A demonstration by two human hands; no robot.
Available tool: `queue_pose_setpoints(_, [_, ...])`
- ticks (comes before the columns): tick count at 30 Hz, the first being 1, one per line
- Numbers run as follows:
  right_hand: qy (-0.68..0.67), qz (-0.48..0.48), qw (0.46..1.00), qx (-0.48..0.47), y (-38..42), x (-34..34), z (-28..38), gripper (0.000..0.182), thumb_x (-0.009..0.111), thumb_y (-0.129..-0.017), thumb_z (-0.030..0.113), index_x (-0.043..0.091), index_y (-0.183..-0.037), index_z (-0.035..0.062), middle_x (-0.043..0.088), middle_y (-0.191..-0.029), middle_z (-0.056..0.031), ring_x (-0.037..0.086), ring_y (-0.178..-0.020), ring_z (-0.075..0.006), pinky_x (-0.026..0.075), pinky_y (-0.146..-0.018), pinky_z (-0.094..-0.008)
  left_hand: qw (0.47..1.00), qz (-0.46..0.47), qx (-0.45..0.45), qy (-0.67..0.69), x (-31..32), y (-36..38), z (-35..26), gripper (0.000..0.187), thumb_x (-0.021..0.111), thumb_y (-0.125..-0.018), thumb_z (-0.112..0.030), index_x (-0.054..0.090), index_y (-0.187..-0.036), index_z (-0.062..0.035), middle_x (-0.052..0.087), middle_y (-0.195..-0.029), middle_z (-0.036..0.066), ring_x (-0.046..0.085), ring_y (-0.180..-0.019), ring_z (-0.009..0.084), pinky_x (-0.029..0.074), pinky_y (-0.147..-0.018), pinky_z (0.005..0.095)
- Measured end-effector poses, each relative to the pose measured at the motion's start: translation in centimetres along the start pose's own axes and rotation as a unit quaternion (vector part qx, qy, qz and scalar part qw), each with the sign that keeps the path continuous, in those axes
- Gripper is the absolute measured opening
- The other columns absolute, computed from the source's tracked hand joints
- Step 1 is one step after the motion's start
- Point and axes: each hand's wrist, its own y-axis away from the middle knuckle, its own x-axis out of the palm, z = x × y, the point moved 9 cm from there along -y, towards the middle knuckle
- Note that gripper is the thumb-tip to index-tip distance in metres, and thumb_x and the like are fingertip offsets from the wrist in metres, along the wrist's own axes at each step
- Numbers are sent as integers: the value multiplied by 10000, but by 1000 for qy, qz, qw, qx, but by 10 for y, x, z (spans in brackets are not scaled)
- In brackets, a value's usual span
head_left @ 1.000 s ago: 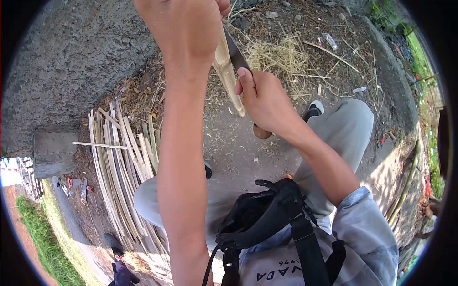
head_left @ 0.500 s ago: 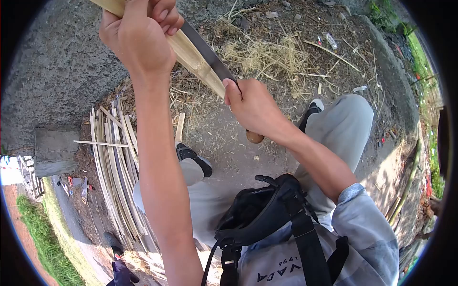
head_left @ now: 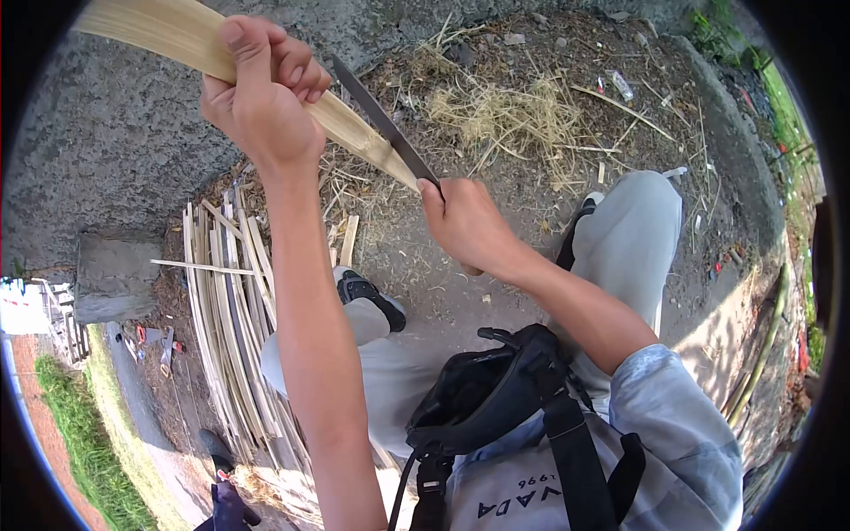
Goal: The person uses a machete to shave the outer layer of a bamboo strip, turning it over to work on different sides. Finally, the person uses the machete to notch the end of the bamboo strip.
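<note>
A long pale wooden strip [head_left: 350,126] runs from the upper left down towards the middle of the view. My left hand [head_left: 270,97] is wrapped round it, with the thumb along its near side. My right hand [head_left: 469,221] is closed on the handle of a long dark knife [head_left: 390,128], whose handle is mostly hidden by the palm. The blade slants up and left across the strip, with its tip close to my left fingers. The strip's lower end lies beside my right thumb.
Many split strips [head_left: 232,327] lie in a pile at the left, near a concrete block [head_left: 117,274]. Shavings [head_left: 509,119] cover the ground ahead. A black bag [head_left: 482,380] hangs at my waist. Another person's foot [head_left: 215,447] shows at the lower left.
The knife's blade is now angled away from the strip, with its tip showing. More of the strip shows beyond my left hand. The whole view has shifted slightly.
</note>
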Motion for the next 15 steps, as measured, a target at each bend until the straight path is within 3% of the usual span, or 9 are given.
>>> queue_pose_setpoints(1, [-5,10,1000,3,1,1,0,441,454,-973,224,552,-666,-77,477,-450,-185,523,-387,-292,416,-433,-427,999,-14,-5,44,-7,0,1,393,613,-920,-374,507,-777,-24,386,-542,4,381,-468,88,292,-424,243])
queue_pose_setpoints(3, [-18,30,999,10,-1,0,10,440,454,-973,219,557,-667,-79,486,-456,-198,537,-397,-308,418,-434,-427,1000,-1,-3,18,-4,3,-5,393,577,-931,-405,492,-811,-41,361,-558,12,339,-461,97,282,-435,254])
queue_pose_setpoints(6, [-7,-16,999,-36,3,-7,29,436,454,-971,220,563,-672,-78,506,-473,-212,558,-413,-315,424,-437,-433,1000,16,20,-16,5,9,-10,392,553,-939,-421,484,-825,-52,345,-562,15,314,-455,101,275,-440,260])
queue_pose_setpoints(9, [10,42,998,54,0,17,-31,418,458,-958,206,595,-726,-115,558,-563,-277,580,-557,-460,464,-554,-513,1000,5,14,-13,0,11,-12,389,551,-941,-417,483,-819,-54,342,-558,15,312,-456,103,273,-442,263])
queue_pose_setpoints(12, [-4,73,995,75,2,3,-15,412,460,-956,206,604,-733,-109,565,-576,-282,584,-564,-468,471,-571,-520,1000,19,17,-2,2,7,-10,387,546,-944,-420,483,-822,-58,336,-555,13,313,-461,106,274,-441,265])
queue_pose_setpoints(15, [-13,-17,1000,-5,4,2,8,459,472,-968,233,560,-649,-86,499,-470,-211,586,-446,-338,445,-463,-444,1000,-9,0,-15,2,8,-6,376,528,-954,-414,482,-830,-62,338,-556,17,308,-454,103,266,-432,261])
